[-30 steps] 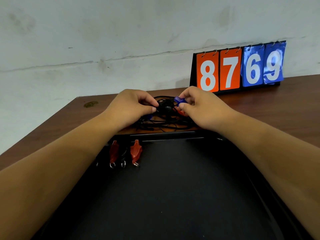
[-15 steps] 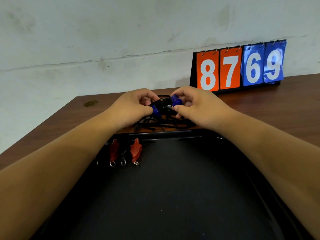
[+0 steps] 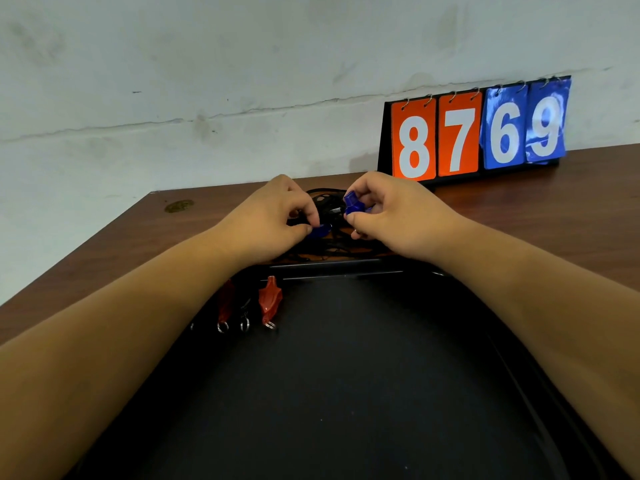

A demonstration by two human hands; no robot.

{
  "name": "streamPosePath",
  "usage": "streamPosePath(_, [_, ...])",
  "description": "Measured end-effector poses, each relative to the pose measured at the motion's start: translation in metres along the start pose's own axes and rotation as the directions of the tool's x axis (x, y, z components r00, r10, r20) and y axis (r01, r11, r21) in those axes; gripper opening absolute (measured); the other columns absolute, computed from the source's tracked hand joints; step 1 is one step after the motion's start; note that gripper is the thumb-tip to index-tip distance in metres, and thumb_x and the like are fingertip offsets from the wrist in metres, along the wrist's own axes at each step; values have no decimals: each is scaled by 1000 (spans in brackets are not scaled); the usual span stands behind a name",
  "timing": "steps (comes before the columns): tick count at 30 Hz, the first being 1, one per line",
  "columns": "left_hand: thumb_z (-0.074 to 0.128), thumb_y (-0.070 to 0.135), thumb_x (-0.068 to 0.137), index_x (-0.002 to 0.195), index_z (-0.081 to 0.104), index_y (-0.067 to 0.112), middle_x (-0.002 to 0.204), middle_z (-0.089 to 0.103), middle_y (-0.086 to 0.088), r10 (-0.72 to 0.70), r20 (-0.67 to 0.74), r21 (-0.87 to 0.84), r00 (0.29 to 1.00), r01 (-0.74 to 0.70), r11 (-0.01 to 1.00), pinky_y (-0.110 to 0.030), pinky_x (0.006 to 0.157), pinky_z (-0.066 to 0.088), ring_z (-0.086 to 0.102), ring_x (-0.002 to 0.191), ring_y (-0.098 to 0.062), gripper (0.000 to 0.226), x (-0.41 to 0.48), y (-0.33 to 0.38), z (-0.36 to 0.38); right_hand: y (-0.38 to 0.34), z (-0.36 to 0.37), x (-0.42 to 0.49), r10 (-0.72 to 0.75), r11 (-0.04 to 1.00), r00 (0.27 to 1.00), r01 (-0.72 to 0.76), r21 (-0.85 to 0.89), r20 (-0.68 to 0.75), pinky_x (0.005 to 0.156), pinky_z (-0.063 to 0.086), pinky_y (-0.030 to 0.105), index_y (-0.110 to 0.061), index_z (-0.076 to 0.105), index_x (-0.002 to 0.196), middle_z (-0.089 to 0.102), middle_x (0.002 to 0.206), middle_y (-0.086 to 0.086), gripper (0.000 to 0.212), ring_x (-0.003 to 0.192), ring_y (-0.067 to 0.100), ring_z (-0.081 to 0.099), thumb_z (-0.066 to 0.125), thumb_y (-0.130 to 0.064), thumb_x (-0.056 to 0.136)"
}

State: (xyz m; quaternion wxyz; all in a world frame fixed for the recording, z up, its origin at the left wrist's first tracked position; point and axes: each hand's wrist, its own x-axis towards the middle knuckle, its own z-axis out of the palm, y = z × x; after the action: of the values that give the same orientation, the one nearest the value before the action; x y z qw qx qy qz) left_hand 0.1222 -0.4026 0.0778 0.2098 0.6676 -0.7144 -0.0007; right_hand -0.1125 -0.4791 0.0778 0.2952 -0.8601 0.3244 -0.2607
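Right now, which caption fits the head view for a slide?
Left hand pinches one blue whistle, right hand another whistle, over black cords beyond a tray.

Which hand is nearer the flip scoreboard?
Right. The right hand, pinching a blue whistle, sits just in front-left of the scoreboard; the left hand, pinching another blue piece, is farther left, across the black cords.

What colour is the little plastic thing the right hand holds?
Blue: the small blue plastic piece pinched in the right hand, head view.
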Motion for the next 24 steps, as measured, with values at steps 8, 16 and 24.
streamPosePath(8, [85, 34, 92, 118, 83, 24, 107, 71, 9, -89, 18, 138, 996, 86, 987, -26, 79, 47, 65, 95, -9, 28, 9, -1, 1, -2, -1, 0, 12, 1000, 1000, -12, 0, 13, 95, 64, 33, -31, 61, 129, 72, 114, -10, 30, 92, 6, 78, 73, -22, 103])
streamPosePath(16, [78, 31, 97, 106, 85, 26, 103, 73, 5, -88, -24, 92, 996, 90, 992, -41, 86, 58, 68, 95, -17, 13, 4, 6, -6, -2, -1, 2, 23, 1000, 1000, -23, 15, 6, 96, 64, 33, -29, 58, 142, 72, 117, -10, 40, 94, 7, 79, 72, -22, 104])
streamPosePath(24, [73, 39, 101, 113, 75, 42, 109, 64, 15, -112, -105, -184, 988, 92, 979, -18, 80, 44, 62, 96, -3, 12, -4, 19, -25, -2, -4, -1, 2, 1000, 1000, -2, -9, -10, 88, 56, 22, -32, 59, 138, 72, 112, -13, 37, 98, 7, 71, 72, -27, 104])
